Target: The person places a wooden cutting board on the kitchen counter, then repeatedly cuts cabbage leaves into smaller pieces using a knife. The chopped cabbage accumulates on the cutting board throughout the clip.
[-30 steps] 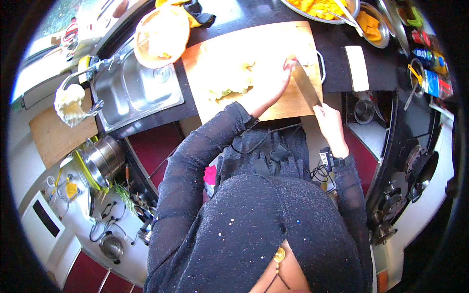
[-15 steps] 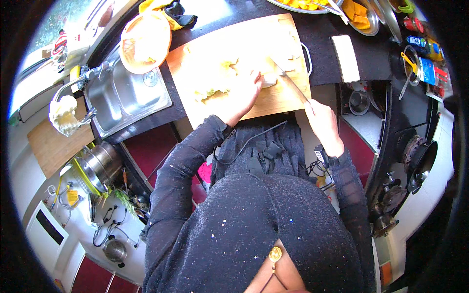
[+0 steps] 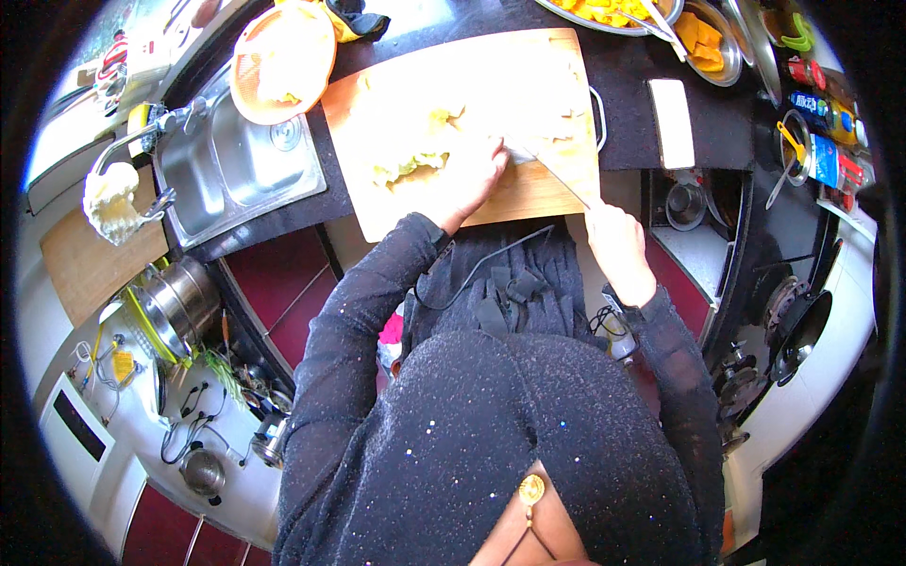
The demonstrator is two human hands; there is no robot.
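Observation:
On the wooden cutting board (image 3: 557,193), my left hand (image 3: 477,184) rests with its fingers closed against a pale vegetable piece (image 3: 519,154); glare washes out its exact kind. My right hand (image 3: 615,241) is wrapped round the handle of a knife (image 3: 561,180). Its blade points away and to the left, with the tip end at the pale piece's right side. Left of my left hand lie pale yellow-green vegetable scraps (image 3: 412,168), and a smaller bit (image 3: 444,117) sits beyond them. Strong light hides much of the board's surface.
An orange colander (image 3: 283,61) stands by the sink (image 3: 236,170) at left. Back right are a bowl of orange pieces (image 3: 604,11) and a bowl of larger orange chunks (image 3: 708,47). A white rectangular object (image 3: 671,123) lies right of the board.
The knife's blade has come down and nearer, its tip moving from beyond the pale piece to its right side. My left hand stays on the piece. The whole view has shifted slightly.

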